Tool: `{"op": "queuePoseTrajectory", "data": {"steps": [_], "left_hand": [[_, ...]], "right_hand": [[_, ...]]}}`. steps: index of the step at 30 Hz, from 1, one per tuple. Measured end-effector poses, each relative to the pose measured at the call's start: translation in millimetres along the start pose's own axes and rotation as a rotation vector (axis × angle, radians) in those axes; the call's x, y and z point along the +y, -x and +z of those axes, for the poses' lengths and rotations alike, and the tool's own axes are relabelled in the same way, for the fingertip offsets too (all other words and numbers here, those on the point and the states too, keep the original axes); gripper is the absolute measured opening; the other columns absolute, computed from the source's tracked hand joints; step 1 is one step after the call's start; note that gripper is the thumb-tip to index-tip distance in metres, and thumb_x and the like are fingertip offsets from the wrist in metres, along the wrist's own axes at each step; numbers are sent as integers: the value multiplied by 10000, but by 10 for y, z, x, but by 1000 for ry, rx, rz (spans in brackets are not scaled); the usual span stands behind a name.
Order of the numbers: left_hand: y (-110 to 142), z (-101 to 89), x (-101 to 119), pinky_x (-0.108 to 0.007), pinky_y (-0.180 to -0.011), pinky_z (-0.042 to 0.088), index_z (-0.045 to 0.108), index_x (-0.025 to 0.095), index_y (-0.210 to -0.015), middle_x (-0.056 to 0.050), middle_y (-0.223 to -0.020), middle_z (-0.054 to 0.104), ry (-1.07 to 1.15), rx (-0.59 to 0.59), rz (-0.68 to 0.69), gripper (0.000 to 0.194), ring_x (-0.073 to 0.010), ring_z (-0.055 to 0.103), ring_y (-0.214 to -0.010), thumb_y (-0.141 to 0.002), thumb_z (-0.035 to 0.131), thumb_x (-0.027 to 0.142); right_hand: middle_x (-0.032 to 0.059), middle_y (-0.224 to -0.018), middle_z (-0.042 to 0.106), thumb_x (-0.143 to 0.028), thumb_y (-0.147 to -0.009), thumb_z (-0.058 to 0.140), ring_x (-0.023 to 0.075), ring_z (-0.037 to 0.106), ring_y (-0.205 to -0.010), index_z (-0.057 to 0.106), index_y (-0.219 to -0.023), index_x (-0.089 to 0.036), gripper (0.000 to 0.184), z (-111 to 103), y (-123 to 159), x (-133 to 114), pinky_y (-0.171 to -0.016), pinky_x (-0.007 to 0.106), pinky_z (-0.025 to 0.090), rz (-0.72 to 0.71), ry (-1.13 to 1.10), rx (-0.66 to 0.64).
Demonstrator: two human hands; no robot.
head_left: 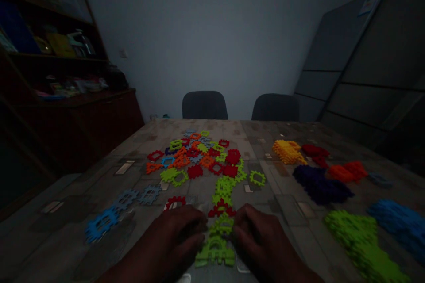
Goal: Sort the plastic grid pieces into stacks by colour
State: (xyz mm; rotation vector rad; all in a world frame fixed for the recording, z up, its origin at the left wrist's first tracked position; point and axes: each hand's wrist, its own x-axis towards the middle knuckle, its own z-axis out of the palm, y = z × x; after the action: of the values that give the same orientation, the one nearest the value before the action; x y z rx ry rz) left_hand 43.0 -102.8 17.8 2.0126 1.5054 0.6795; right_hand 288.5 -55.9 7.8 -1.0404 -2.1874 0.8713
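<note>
Grip of left hand [177, 235] and right hand [257, 235] unclear beside green pieces [216, 253], scattered pieces [195, 171] beyond, stacked piles [320, 184] rightward

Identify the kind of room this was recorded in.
Probably a home or small office room with a large table: two dark chairs stand behind it, with loaded open shelves at left and panelled cabinet doors at right.

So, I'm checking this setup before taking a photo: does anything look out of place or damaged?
One mild oddity: a red piece interrupts the central line of green pieces. I see no spill or obvious damage, though the dim picture could hide small cracks.
</note>
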Motion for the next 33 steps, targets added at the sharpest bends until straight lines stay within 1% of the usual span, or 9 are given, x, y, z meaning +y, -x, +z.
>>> {"op": "queuePoseTrajectory", "data": {"steps": [2,5,9,13,15,18,22,26,33], "left_hand": [[-16,43,-42,-268,-664,479,670,281,-1148,2,-846,710,70,80,23,269,-184,643,-742,-892,586,271],[-13,90,-36,-258,-669,503,618,321,-1282,9,-850,725,151,104,90,370,-171,660,-732,-916,573,290],[-7,103,66,-234,-694,503,729,286,-1071,8,-863,755,117,36,144,204,-163,680,-758,-921,592,268],[-14,76,134,-201,-718,484,732,246,-902,27,-818,754,117,27,214,136,-135,686,-746,-937,601,232],[-11,49,149,-184,-731,487,729,251,-910,34,-818,755,149,63,255,118,-126,696,-749,-926,619,210],[-3,12,178,-159,-733,497,730,251,-930,26,-837,762,188,67,357,123,-121,710,-766,-958,610,249],[-7,11,221,-161,-715,503,730,229,-930,-11,-814,758,196,46,446,314,-114,697,-726,-1033,497,413],[-41,41,214,-186,-703,508,731,211,-904,-37,-799,750,219,48,461,426,-128,695,-737,-1047,431,478],[-77,58,128,-229,-697,504,758,204,-971,-73,-817,761,271,49,548,416,-153,699,-757,-1048,435,455]], "right_hand": [[-8,-694,605,-212,-903,527,147,556,-619,542,-825,-224,80,1,24,-21,-570,242,373,-152,83,76],[11,-701,642,-186,-921,551,158,565,-642,566,-835,-216,92,19,33,-32,-601,263,386,-401,204,167],[2,-649,630,-188,-981,514,148,519,-595,567,-807,-202,182,85,12,3,-597,281,368,-625,273,270],[-2,-631,619,-265,-1028,463,142,504,-583,572,-817,-193,249,119,7,7,-598,292,358,-734,231,308],[-1,-653,623,-307,-1036,432,139,523,-602,572,-842,-199,262,94,12,-14,-602,280,373,-692,130,258],[19,-739,629,-311,-1011,427,145,569,-685,585,-889,-197,229,48,22,-33,-622,254,411,-479,-23,132],[23,-796,627,-346,-922,529,157,596,-725,625,-918,-187,187,72,25,-8,-648,252,437,-208,-244,-78],[-2,-744,610,-279,-780,634,151,574,-690,623,-851,-181,122,106,8,-30,-628,244,427,12,-462,-179],[1,-792,633,-352,-758,711,152,566,-711,637,-896,-182,231,48,16,-46,-656,256,427,56,-633,-305]]}}
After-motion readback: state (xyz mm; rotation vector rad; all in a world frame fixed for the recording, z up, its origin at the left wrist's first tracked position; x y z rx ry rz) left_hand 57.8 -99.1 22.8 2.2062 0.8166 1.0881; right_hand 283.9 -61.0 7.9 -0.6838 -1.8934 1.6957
